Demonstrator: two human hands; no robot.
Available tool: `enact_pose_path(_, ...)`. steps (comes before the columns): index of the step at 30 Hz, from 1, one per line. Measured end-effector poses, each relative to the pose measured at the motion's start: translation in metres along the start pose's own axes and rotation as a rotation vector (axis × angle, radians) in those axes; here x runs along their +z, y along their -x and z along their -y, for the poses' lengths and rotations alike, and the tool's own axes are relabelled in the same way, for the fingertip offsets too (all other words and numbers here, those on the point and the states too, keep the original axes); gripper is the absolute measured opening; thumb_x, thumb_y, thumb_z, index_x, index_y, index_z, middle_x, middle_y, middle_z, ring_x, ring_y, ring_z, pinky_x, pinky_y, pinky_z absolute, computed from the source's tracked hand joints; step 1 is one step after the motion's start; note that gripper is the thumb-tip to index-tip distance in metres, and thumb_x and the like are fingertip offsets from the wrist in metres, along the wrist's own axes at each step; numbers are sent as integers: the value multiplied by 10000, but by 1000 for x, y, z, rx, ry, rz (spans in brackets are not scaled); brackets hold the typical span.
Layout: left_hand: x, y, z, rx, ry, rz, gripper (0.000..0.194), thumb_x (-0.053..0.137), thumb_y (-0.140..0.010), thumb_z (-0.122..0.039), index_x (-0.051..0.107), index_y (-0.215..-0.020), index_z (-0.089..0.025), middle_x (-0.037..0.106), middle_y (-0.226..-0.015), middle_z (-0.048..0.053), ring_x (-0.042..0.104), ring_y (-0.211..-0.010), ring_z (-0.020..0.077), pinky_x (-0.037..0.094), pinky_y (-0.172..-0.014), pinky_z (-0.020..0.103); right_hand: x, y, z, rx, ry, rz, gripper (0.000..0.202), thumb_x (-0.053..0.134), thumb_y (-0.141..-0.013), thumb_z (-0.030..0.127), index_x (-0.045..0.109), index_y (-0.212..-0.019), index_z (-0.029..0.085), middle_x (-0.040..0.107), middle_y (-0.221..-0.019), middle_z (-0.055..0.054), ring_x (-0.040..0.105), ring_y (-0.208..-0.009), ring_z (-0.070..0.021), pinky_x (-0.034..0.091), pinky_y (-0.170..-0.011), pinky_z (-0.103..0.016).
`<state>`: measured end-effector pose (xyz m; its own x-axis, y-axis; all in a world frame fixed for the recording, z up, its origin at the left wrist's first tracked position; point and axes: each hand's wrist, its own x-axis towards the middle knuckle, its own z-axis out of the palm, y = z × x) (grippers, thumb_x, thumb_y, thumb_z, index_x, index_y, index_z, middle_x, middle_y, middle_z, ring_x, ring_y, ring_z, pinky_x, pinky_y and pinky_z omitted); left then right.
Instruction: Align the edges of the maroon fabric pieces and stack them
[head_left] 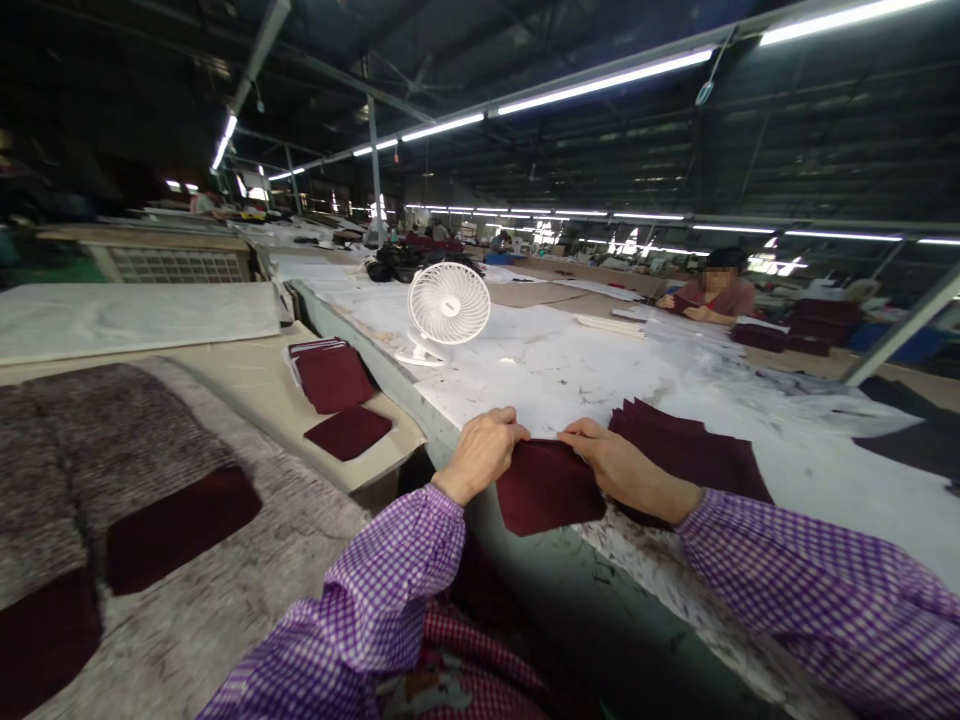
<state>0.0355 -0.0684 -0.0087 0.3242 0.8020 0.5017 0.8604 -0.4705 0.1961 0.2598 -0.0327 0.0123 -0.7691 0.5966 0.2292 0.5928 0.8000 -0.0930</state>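
A dark red fabric piece (549, 488) hangs over the edge of the white-covered table (517, 375). My left hand (486, 450) pinches its upper left corner, and my right hand (619, 468) pinches the upper right, with a short stretch of top edge between them. Just right of my right hand lies a fanned stack of dark red pieces (690, 450), partly covered by that hand. To the left, on a beige surface, are a neat stack of dark red pieces (334, 376) and a single piece (349, 432) in front of it.
A small white fan (450, 304) stands on the table beyond my hands. At the left, two dark red pieces (184, 528) rest on a mottled grey surface (277, 570). Across the table a person (721, 300) leans over dark red fabric. Crumpled clear plastic (832, 400) lies at the right.
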Motion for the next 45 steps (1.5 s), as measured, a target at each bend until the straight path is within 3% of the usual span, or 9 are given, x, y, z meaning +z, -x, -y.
enact_pose_path(6, -4, 4, 12, -25, -14, -6, 325, 387, -882, -153, 687, -975, -237, 589, -881, 38, 572, -823, 164, 457, -717, 242, -12, -6, 6, -4, 4, 29, 450, 366, -747, 11, 576, -1132, 109, 593, -1094, -136, 576, -1009, -205, 476, -918, -354)
enact_pose_path(10, -3, 3, 8, -54, -1, 2, 328, 379, -878, -143, 684, -969, -226, 583, -876, 40, 578, -817, 160, 458, -675, 235, -23, -14, 7, -19, 35, -91, 469, 344, -744, -6, 560, -1142, 115, 605, -1135, -125, 573, -1050, -205, 444, -968, -377)
enact_pose_path(15, -3, 1, 2, -55, -20, 12, 331, 373, -875, -136, 682, -964, -217, 578, -873, 47, 573, -816, 166, 459, -672, 241, -12, -22, 11, -36, -15, -111, 512, 320, -765, -8, 494, -1230, 116, 621, -1116, -132, 605, -1006, -198, 484, -912, -373)
enact_pose_path(21, -3, 2, 4, -43, -17, 23, 325, 375, -883, -141, 681, -961, -216, 579, -872, 46, 569, -809, 165, 454, -679, 240, 4, -24, 11, 29, 32, -16, 485, 338, -769, -5, 536, -1202, 90, 635, -1099, -146, 596, -1021, -212, 471, -913, -371)
enact_pose_path(31, 2, 9, 15, 44, -30, -43, 313, 392, -901, -173, 689, -966, -245, 581, -876, 32, 536, -836, 161, 431, -746, 247, 0, -26, 9, 4, 58, 92, 558, 355, -681, -38, 600, -1150, 136, 581, -1149, -104, 546, -1051, -177, 421, -940, -298)
enact_pose_path(38, 1, 9, 20, 36, 51, -44, 300, 402, -918, -236, 698, -956, -264, 588, -880, 23, 541, -865, 161, 431, -727, 246, -8, -34, 24, 33, 193, 200, 544, 356, -753, 7, 582, -1198, 221, 562, -1089, -92, 581, -902, -167, 438, -791, -252)
enact_pose_path(45, -1, 11, 31, -49, 246, -74, 188, 497, -881, -222, 676, -928, -190, 607, -873, 34, 574, -859, 157, 455, -766, 261, -13, -47, 36, 29, 375, 303, 572, 372, -791, 57, 499, -1304, 276, 572, -910, -74, 560, -669, -137, 391, -616, -236)
